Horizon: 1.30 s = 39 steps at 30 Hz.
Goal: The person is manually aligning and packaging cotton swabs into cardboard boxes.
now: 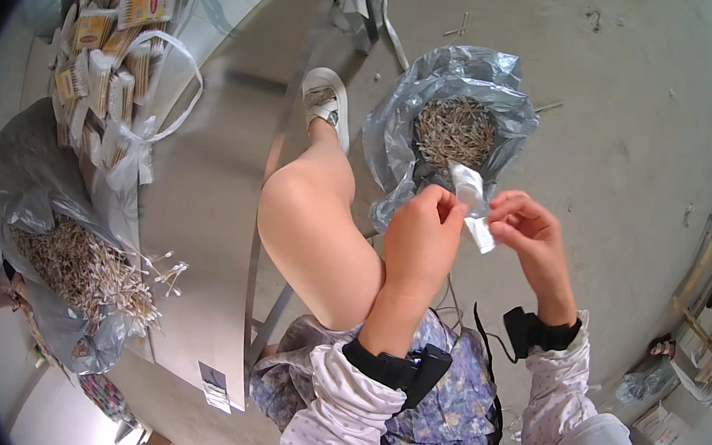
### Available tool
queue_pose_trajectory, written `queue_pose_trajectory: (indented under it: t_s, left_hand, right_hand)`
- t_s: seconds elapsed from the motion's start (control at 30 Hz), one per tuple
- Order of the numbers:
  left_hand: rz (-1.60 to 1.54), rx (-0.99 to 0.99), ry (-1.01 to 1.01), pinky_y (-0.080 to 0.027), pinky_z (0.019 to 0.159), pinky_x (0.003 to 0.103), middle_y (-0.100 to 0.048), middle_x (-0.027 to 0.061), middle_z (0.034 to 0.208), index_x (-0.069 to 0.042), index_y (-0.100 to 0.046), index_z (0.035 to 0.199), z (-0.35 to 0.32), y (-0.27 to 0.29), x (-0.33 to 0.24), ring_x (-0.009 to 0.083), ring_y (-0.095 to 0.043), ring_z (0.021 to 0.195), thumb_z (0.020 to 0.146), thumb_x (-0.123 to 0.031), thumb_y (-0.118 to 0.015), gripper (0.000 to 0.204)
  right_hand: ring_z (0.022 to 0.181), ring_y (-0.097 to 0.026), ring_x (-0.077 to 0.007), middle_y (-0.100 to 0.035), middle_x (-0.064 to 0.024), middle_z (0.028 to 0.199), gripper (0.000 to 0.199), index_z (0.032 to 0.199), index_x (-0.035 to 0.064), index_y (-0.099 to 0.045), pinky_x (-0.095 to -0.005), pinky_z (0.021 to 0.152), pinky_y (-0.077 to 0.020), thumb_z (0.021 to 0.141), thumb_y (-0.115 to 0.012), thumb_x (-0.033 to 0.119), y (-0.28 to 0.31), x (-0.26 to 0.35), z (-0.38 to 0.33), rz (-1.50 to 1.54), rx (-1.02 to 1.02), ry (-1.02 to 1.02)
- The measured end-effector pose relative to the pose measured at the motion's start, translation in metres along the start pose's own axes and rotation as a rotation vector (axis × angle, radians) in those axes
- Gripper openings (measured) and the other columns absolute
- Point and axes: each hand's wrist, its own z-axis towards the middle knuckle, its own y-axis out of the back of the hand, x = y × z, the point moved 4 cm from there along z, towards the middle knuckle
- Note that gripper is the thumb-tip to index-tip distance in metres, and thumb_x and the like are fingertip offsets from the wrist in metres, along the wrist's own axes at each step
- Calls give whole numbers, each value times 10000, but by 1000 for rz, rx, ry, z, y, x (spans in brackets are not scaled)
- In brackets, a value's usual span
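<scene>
My left hand (425,236) is closed, thumb and forefinger pinching a small clear plastic bag (469,185). To its right my right hand (531,234) has its fingers curled, thumb and fingertips at the bag's right edge. Shiny and crumpled, the small bag seems to hold nothing. Just beyond my hands, a large grey plastic bag (388,131) stands with its mouth spread wide. Many loose cotton swabs (455,131) fill it. Black bands with small boxes circle both my wrists.
On the table (217,165) to the left lie a heap of packed swab packets (147,1), a white plastic strap, and a dark bag (27,173) spilling cotton swabs (91,270). A flat packet (213,387) lies at the table's near edge. Metal racks and another person are far right.
</scene>
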Motion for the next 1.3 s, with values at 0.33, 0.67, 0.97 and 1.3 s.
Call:
queue_pose_trajectory:
  t_s: [0.33, 0.67, 0.97, 1.3]
  left_hand:
    - [228, 256, -98, -515, 690, 421, -692, 182, 815, -1, -681, 882, -12, -15, 8, 359, -674, 763, 832, -117, -665, 127]
    - [367, 249, -216, -511, 658, 448, -679, 180, 773, -22, -656, 803, -15, -28, -8, 372, -665, 742, 822, -150, -657, 129]
    - [225, 277, -114, -493, 637, 440, -667, 191, 773, -11, -632, 841, -17, -29, 0, 369, -653, 726, 845, -148, -631, 137]
    - [373, 555, -203, -503, 679, 440, -671, 178, 771, -32, -658, 854, -29, -36, -4, 374, -657, 744, 837, -203, -607, 180]
  right_hand:
    - [982, -634, -107, -670, -56, 1060, 211, 1120, -25, -613, -238, 841, -512, 921, -663, 23, -4, -35, -22, 10, -105, -158]
    - [883, -647, -111, -676, -57, 994, 196, 1090, -35, -623, -260, 794, -532, 901, -652, 7, -6, -40, -13, -276, -415, -71]
    - [885, -623, -91, -651, -15, 974, 208, 1000, 4, -598, -224, 758, -497, 825, -708, -24, 13, -31, -18, -185, -141, -242]
    - [695, -435, -42, -466, 47, 689, 205, 732, 45, -463, -241, 556, -366, 778, -657, -4, 1, -82, -38, -390, -426, -151]
